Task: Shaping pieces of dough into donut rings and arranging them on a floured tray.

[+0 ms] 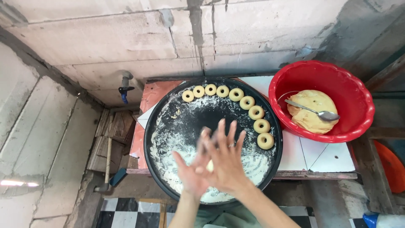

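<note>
I judge this the rolling step: my left hand (190,173) and right hand (225,162) press a dough piece (209,166) between flat palms above the floured tray (168,126), beside nine dough rings (256,112); shaping a ring comes next.

Nine ring-shaped dough pieces (236,94) curve along the one black round tray (157,122), running from about eleven o'clock round to four o'clock on its rim. One red bowl (357,99) sits at the tray's two o'clock, holding one lump of dough (308,116) and one spoon (313,111). Two hands, one small dough piece (209,166) between them.
</note>
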